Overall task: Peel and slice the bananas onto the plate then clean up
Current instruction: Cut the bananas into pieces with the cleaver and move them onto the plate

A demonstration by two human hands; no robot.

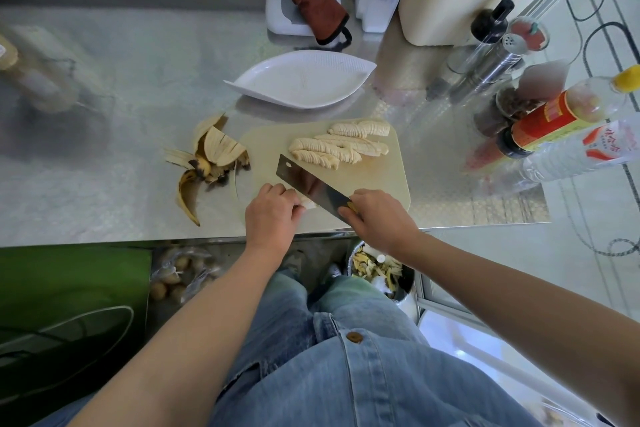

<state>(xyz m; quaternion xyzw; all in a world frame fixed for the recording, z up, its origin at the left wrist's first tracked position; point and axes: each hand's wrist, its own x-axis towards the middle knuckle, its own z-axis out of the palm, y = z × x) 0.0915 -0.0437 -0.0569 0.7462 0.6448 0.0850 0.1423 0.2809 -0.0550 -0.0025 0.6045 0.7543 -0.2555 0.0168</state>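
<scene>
Steel counter (121, 107): one plate (301, 80), one board (377, 177), one cleaver (311, 184).

Bottles (568, 114) and steel shakers (491, 66) are clustered at the right edge of the worktop (121, 97); a cream caddy (436, 10) is set behind them. A plastic bag of round brown produce (180, 274) is kept below.

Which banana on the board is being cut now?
The banana at the board's near edge, held by the left hand under the knife; the other bananas lie sliced farther back.

Sliced bananas (341, 146) on cutting board (381, 180); plate (301, 80) behind board; peels (211, 159) left.
</scene>
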